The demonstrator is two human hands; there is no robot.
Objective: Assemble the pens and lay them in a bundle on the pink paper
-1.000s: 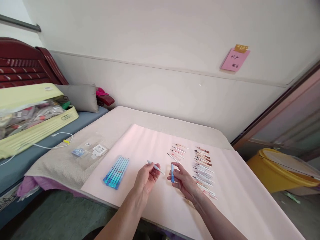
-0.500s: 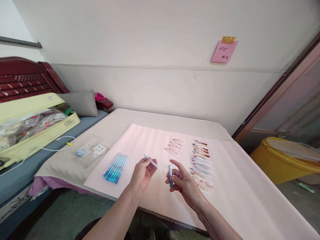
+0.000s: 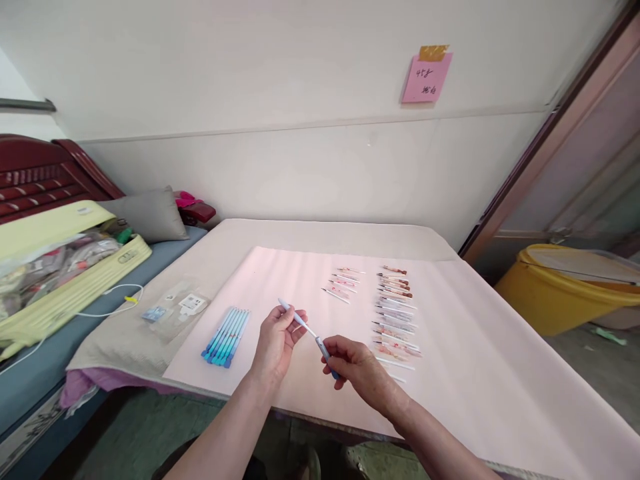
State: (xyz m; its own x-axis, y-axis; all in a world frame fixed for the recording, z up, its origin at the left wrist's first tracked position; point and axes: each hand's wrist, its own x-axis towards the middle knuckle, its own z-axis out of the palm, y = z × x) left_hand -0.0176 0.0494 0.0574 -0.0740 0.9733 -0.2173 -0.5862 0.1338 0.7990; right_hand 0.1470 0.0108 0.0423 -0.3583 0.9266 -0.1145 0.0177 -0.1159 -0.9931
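Note:
My left hand (image 3: pixel 278 337) is closed on the pale front part of a pen (image 3: pixel 293 312), with its white refill pointing down to the right. Closed round the blue pen barrel (image 3: pixel 328 357) is my right hand (image 3: pixel 357 370). The refill's end meets the mouth of the barrel between my hands; how far it goes in I cannot tell. Left of my hands lies a row of several blue pens (image 3: pixel 227 338). Beyond and to the right are several pink-patterned pen parts (image 3: pixel 344 283) and a column of several refills and printed pen pieces (image 3: pixel 396 313).
Pink paper (image 3: pixel 475 373) covers the table. Clear plastic packets (image 3: pixel 177 308) lie at its left side. A bed holds an open yellow case (image 3: pixel 70 283) and a grey pillow (image 3: pixel 147 215). A yellow bin (image 3: pixel 560 287) stands right; a pink note (image 3: pixel 426 79) is taped to the wall.
My hands have come closer together. The blue barrel has tilted into line with the refill, and the two now meet. The head view has shifted slightly.

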